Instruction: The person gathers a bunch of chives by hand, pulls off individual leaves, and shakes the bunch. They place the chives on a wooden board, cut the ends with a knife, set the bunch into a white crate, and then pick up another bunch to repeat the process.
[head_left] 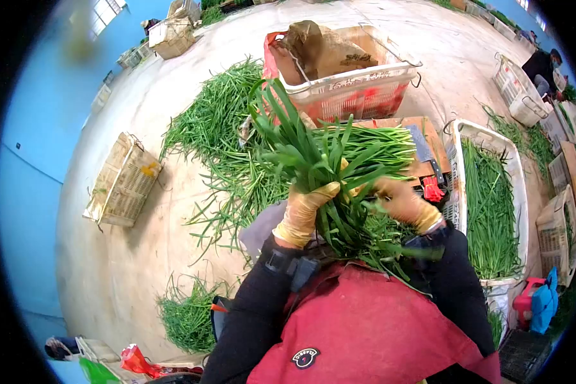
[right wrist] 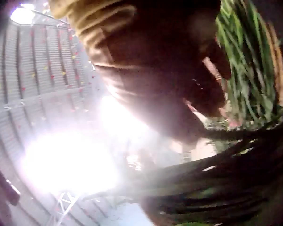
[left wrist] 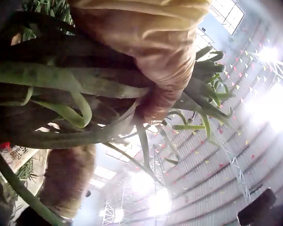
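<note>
In the head view my left hand (head_left: pixel 306 208), in a thin yellowish glove, grips a bunch of garlic chives (head_left: pixel 301 153) with long flat green leaves. The leaf tips fan upward and away, and loose leaves hang below over my lap. My gloved right hand (head_left: pixel 403 203) is motion-blurred just right of the bunch. From the right wrist view its fingers (right wrist: pixel 179 94) are in dark shadow above the leaves, and I cannot tell whether they pinch any. The left wrist view has the left thumb and fingers wrapped round the leaves (left wrist: pixel 61 80).
Beyond my hands, trimmed chives (head_left: pixel 377 150) lie on a wooden board (head_left: pixel 429 169) beside a knife (head_left: pixel 436 171) and red ties (head_left: pixel 432 190). A white crate (head_left: pixel 523 211) of chives stands right. A red-lined crate (head_left: pixel 345 96) is ahead, a loose chive pile (head_left: pixel 217 109) left of it.
</note>
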A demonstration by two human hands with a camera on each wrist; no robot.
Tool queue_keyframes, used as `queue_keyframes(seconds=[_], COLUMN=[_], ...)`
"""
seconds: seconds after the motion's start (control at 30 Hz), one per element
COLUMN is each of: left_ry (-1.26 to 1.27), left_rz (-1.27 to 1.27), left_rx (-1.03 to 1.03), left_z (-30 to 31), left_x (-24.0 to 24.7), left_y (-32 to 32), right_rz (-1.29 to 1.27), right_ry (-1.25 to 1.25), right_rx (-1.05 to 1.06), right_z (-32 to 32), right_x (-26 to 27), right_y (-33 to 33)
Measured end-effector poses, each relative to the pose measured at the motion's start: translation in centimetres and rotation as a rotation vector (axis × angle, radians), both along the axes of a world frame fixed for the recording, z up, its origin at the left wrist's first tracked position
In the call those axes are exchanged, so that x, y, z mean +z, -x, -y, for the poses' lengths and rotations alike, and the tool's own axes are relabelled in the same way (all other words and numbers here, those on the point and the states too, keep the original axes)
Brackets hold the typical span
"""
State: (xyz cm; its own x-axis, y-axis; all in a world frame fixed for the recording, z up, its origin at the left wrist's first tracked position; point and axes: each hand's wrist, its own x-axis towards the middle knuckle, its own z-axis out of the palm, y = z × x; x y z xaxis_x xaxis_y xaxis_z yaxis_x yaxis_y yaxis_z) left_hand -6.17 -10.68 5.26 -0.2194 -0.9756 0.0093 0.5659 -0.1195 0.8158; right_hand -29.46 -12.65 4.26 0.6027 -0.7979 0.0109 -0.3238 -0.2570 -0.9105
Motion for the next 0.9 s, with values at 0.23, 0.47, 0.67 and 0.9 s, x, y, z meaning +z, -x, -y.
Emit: queue_keyframes(seconds=[0.23, 0.47, 0.67, 0.9], left_ry=[0.013, 0.06, -0.121, 0.003], left_rz=[0.059, 0.091, 0.03, 0.093], left_rx=[-0.029, -0.06, -0.031, 0.234], left_z=[-1.6, -2.5, -2.8, -1.9], left_x=[0.9, 0.8, -1.2, -5.4], left_y=[1.8, 0.5, -1.2, -3.0], right_rz=[0.108, -0.06, -0.193, -0.271], right_ry=[0.686, 0.821, 0.994, 0.906], right_rx=[-0.229, -0.244, -0.255, -0.2], right_z=[-0.1, 0.6, -0.1, -1.4], right_x=[11.4, 11.8, 13.7, 13.9], right_y=[-3.1, -5.6, -6.0, -7.0])
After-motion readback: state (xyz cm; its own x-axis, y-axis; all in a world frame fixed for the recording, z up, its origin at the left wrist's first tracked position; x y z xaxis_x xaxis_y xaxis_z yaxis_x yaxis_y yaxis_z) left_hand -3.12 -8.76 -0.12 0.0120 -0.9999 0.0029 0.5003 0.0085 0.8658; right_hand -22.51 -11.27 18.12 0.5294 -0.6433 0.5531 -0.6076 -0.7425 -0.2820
